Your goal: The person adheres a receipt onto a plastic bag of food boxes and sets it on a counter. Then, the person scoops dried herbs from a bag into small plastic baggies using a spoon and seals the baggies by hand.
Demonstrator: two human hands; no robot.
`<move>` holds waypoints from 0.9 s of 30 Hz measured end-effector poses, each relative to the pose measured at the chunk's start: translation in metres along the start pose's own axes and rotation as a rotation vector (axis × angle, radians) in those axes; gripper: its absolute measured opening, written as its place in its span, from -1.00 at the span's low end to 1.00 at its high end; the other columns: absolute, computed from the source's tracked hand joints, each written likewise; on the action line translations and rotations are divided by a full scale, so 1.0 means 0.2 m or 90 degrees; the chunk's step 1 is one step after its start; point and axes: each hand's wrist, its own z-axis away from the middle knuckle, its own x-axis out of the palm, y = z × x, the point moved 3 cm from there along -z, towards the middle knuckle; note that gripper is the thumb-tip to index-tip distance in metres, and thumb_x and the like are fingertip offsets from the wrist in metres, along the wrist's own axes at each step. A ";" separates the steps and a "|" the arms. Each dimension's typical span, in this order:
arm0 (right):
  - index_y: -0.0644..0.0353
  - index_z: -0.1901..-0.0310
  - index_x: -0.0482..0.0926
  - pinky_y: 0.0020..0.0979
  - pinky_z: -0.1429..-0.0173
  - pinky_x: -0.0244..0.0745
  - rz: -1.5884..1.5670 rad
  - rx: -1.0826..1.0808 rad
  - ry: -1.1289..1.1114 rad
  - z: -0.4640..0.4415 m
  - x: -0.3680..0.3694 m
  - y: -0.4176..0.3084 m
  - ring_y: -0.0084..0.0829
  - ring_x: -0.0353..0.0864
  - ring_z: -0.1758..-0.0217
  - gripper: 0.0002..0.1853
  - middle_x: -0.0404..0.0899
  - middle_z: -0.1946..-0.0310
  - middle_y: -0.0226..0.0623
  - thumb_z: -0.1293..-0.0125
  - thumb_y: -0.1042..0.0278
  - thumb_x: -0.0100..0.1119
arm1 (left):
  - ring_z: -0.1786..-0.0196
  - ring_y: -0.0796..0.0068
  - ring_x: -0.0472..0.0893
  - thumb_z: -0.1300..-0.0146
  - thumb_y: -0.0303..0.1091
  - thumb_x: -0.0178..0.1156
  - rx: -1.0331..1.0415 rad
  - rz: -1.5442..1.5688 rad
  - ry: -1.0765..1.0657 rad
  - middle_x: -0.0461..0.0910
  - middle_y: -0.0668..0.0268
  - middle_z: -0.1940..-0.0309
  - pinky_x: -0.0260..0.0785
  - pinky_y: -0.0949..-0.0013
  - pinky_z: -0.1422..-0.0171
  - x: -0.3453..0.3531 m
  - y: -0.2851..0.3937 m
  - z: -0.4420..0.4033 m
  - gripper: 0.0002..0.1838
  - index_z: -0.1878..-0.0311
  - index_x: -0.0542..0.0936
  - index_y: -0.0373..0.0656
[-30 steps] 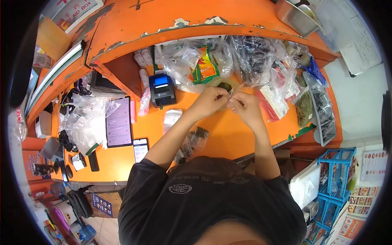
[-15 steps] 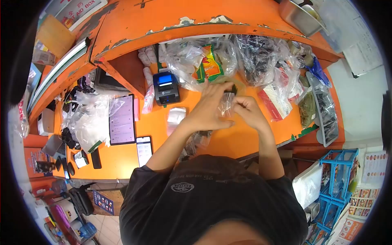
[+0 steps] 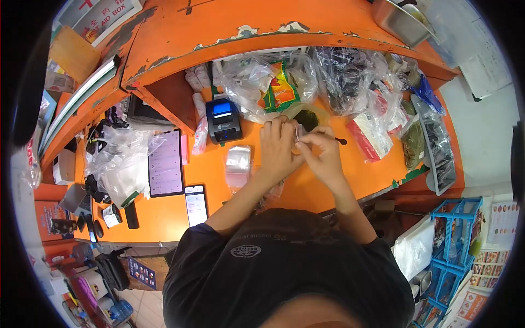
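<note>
My left hand [image 3: 279, 146] holds a small clear plastic bag [image 3: 299, 132] by its edge, fingers bent round it. On the other side of the bag, my right hand [image 3: 322, 153] pinches it, with a dark-tipped utensil [image 3: 340, 141] sticking out to the right from under its fingers. Just beyond both hands lies an open bag of dark green contents [image 3: 307, 119]. A stack of small clear bags [image 3: 238, 164] rests left of my left forearm.
A card terminal or printer [image 3: 223, 121], a tablet [image 3: 165, 164] and a phone [image 3: 196, 205] are on the left. Plastic packs, a green-yellow packet [image 3: 281, 92] and a red-white packet [image 3: 369, 136] line the back. A grey tray [image 3: 436, 147] stands at the right; an orange shelf [image 3: 262, 35] overhangs.
Both hands have drawn together around the small bag. The left hand's spread fingers have bent in, and the utensil now shows at the right hand. The dark green contents are more exposed.
</note>
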 end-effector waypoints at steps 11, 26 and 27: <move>0.21 0.10 0.56 -0.24 0.02 0.45 0.237 0.139 0.255 0.06 -0.27 0.25 -0.23 0.57 0.05 -0.67 0.61 0.25 -0.14 -0.16 0.25 0.37 | -0.08 0.02 0.36 0.08 -0.14 0.37 -0.078 0.021 0.025 0.37 0.07 -0.05 0.18 0.04 -0.13 0.01 -0.19 0.07 -0.38 -0.05 0.40 -0.19; 0.19 0.25 0.65 -0.41 0.18 0.29 0.124 0.022 0.179 -0.16 0.08 0.58 -0.46 0.48 0.29 -0.93 0.64 0.40 -0.33 -0.24 0.45 0.25 | -0.20 0.10 0.37 0.01 -0.37 0.37 -0.188 0.157 -0.001 0.42 0.08 -0.04 0.05 0.07 -0.40 -0.02 -0.27 0.14 -0.41 -0.08 0.33 -0.29; 0.18 0.24 0.67 -0.36 0.09 0.27 0.192 0.008 0.158 -0.15 0.07 0.53 -0.39 0.48 0.21 -0.91 0.65 0.37 -0.28 -0.23 0.44 0.25 | -0.22 0.14 0.36 -0.01 -0.39 0.38 -0.184 0.170 0.010 0.41 0.07 -0.05 0.08 0.14 -0.40 -0.03 -0.28 0.14 -0.40 -0.11 0.33 -0.30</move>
